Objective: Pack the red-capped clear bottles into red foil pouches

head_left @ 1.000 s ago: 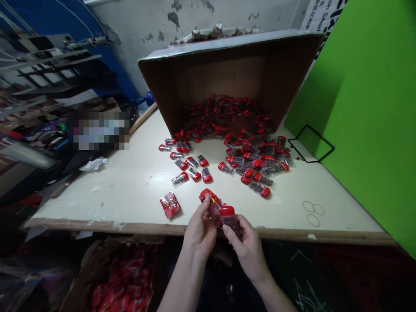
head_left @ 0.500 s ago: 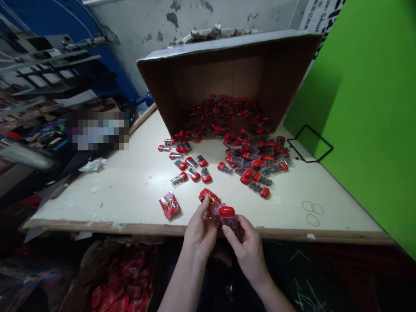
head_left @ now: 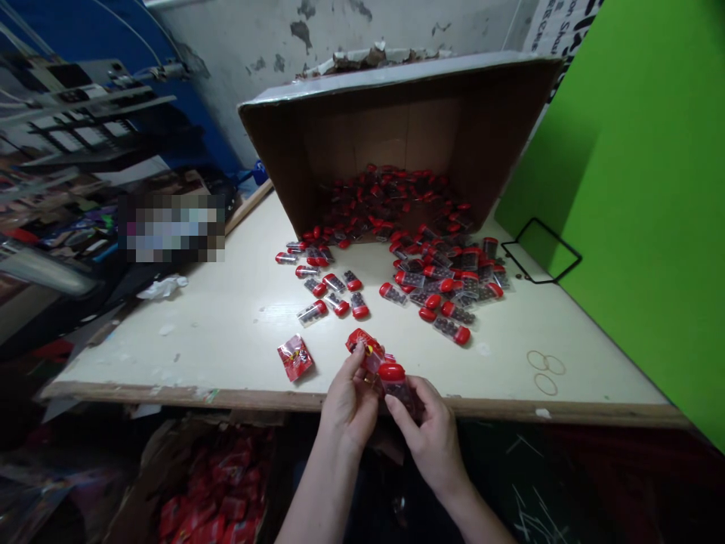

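Observation:
My left hand (head_left: pixel 350 404) pinches a red plastic wrapper (head_left: pixel 365 349) at the table's front edge. My right hand (head_left: pixel 430 427) grips a small clear case with a red cap (head_left: pixel 393 380), its cap end touching the wrapper. Both hands are closed and close together. Another filled red wrapper (head_left: pixel 295 357) lies flat on the table just left of my hands. Beyond them, several loose red-capped cases (head_left: pixel 436 283) are scattered over the table.
A large cardboard box (head_left: pixel 396 121) lies on its side at the back, spilling more cases. A green panel (head_left: pixel 651 189) walls the right side. Rubber bands (head_left: pixel 544 370) lie at the right front. Below the table (head_left: pixel 226 325), a carton of red wrappers (head_left: pixel 209 491) sits at left.
My right hand has tilted the red-capped case slightly left and down toward the wrapper. My left hand has hardly moved.

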A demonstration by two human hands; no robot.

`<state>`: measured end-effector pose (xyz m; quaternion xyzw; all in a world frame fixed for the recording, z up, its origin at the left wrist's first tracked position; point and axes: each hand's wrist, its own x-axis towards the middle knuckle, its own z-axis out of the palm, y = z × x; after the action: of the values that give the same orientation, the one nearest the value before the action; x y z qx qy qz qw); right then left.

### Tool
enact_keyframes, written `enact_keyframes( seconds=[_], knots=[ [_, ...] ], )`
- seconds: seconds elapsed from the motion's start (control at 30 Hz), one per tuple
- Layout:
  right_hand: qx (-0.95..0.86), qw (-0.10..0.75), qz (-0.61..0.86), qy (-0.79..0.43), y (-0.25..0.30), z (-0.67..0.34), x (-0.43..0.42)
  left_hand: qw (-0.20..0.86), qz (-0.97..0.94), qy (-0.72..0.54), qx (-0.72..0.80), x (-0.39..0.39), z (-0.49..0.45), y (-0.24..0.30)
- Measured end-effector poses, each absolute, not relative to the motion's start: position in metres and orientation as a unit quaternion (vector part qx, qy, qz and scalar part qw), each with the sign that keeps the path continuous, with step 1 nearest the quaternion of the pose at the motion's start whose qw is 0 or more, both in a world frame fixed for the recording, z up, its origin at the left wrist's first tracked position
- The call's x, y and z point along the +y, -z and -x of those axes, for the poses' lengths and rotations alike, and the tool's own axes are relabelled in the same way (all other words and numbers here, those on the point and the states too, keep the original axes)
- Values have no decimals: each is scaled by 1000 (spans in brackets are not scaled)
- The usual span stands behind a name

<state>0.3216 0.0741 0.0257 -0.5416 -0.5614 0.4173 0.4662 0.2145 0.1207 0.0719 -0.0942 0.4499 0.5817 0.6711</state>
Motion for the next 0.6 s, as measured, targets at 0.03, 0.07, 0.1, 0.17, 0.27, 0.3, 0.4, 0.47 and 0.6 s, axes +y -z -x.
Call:
enact_keyframes(
  seconds=[0.03,0.07,0.1,0.17,0.27,0.3,0.4,0.47,0.6],
  knots=[
    [-565,465,542,-414,-26,-322,74,669,95,-583,452,121,-214,-72],
    [-568,464,541,-411,-26,-322,74,668,95,-583,453,121,-214,-72],
    [-570,463,542,-409,-26,-322,74,667,95,-584,453,121,-214,-71],
    [-570,462,545,-407,-26,-322,74,668,94,-583,453,120,-213,-71],
    [-562,465,551,-406,-27,-323,75,672,90,-578,454,119,-212,-70],
    [-560,466,553,-406,-27,-323,76,673,88,-577,454,118,-212,-69],
    [-557,464,556,-406,-25,-323,76,676,91,-573,453,117,-213,-70],
    [-557,463,556,-407,-25,-323,76,678,93,-573,452,117,-213,-71],
    [-545,460,538,-449,-26,-321,75,685,67,-584,431,116,-217,-72]
  ],
)
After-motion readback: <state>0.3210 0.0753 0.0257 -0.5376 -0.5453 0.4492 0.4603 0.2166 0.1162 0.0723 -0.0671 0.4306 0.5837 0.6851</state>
